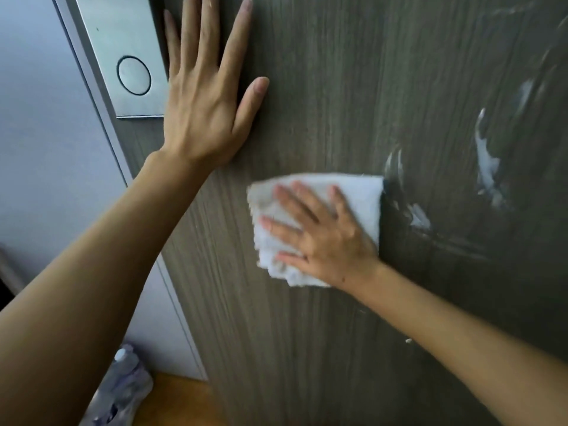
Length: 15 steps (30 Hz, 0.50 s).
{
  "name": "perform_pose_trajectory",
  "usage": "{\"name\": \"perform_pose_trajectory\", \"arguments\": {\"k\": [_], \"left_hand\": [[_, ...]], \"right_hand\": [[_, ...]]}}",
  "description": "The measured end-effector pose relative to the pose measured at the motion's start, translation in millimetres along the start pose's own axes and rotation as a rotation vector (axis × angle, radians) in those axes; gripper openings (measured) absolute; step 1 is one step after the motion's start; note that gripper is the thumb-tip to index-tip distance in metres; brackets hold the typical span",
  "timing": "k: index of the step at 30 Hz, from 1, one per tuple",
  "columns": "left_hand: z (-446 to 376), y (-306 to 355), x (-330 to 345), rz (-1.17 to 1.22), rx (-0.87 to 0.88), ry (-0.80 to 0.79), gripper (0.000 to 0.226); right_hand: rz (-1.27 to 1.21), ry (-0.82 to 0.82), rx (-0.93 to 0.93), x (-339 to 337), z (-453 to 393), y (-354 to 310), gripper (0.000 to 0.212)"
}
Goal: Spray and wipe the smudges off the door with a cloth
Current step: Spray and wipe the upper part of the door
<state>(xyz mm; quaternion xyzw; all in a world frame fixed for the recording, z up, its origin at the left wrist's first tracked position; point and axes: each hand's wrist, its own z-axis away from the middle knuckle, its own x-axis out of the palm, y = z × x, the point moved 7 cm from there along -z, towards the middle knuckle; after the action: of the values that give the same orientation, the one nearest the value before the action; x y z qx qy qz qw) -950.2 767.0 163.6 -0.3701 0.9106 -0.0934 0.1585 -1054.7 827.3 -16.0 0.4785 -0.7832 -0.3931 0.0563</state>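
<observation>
A dark grey wood-grain door (338, 87) fills most of the view. My left hand (203, 96) lies flat on it with fingers spread, just right of the lock plate. My right hand (319, 235) presses a folded white cloth (359, 195) flat against the door at mid height. White foamy smudges (487, 167) streak the door to the right of the cloth, with smaller ones (419, 218) just beside its right edge. No spray bottle is in view.
A brushed metal lock plate (123, 50) with a round button (134, 75) sits at the door's left edge. A pale wall (46, 133) lies to the left. A crumpled plastic bag (123, 388) rests on the wooden floor (184, 401) below.
</observation>
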Motion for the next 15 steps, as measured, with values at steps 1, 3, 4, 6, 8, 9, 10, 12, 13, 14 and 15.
{"name": "perform_pose_trajectory", "arguments": {"k": [1,3,4,6,8,9,10,12,13,14,15], "left_hand": [[0.4,0.1,-0.2,-0.009,0.001,-0.008,0.063],[1.3,-0.5,-0.1,-0.034,0.012,-0.026,0.063],[1.5,-1.6,0.3,-0.047,0.017,-0.037,0.063],[2.8,-2.7,0.2,-0.057,0.026,-0.055,0.063],[3.0,-2.2,-0.3,-0.064,0.047,-0.054,0.062],[2.7,-1.8,-0.7,-0.072,0.054,-0.049,0.062],[2.0,-1.2,-0.7,-0.081,0.057,-0.043,0.062],[1.2,-1.2,0.4,-0.097,0.056,-0.037,0.063],[1.6,-1.2,1.5,-0.104,0.055,-0.035,0.063],[2.7,-1.4,2.7,-0.115,0.053,-0.035,0.064],[3.1,-1.3,4.6,-0.131,0.053,-0.038,0.064]], "right_hand": [[0.036,-0.022,-0.086,5.2,14.2,-13.4,0.068],[0.063,-0.019,-0.203,8.0,28.4,-19.8,0.069],[0.046,-0.003,-0.235,6.8,27.7,-14.5,0.069],[0.009,0.038,-0.221,-1.7,16.6,9.1,0.068],[-0.003,0.075,-0.090,-14.5,-4.0,47.7,0.066],[-0.016,0.090,-0.004,-22.5,-15.3,70.7,0.065],[-0.036,0.094,0.088,-29.0,-26.1,93.6,0.064],[-0.062,0.068,0.275,-37.7,-44.8,133.2,0.066],[-0.053,0.066,0.361,-41.4,-51.1,146.3,0.067],[-0.032,0.077,0.431,-44.3,-54.4,151.4,0.067],[-0.009,0.087,0.484,-45.3,-55.1,150.8,0.066]]}}
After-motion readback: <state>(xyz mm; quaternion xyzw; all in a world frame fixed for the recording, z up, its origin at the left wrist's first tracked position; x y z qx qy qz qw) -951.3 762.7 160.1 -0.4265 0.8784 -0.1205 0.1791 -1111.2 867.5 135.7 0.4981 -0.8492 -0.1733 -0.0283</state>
